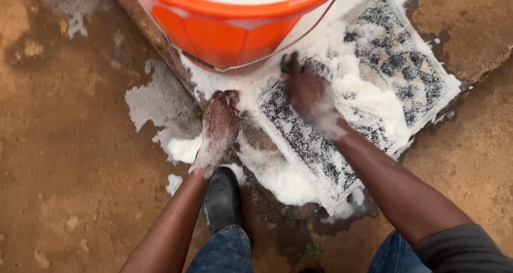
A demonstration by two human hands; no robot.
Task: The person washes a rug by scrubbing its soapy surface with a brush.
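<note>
A black-and-white patterned mat (398,64) lies flat on a wet slab, thick with white soap foam. My right hand (307,91) presses on the mat's middle, fingers curled around a dark object that I cannot make out. My left hand (219,126), coated in suds, rests on the mat's near left edge with fingers bent down. An orange plastic bucket (224,29) with a wire handle stands just beyond both hands, full of foam.
Brown dirt ground (69,160) surrounds the slab, with foam patches (155,104) spilled to the left. My black shoe (222,198) and jeans-clad legs are at the bottom centre.
</note>
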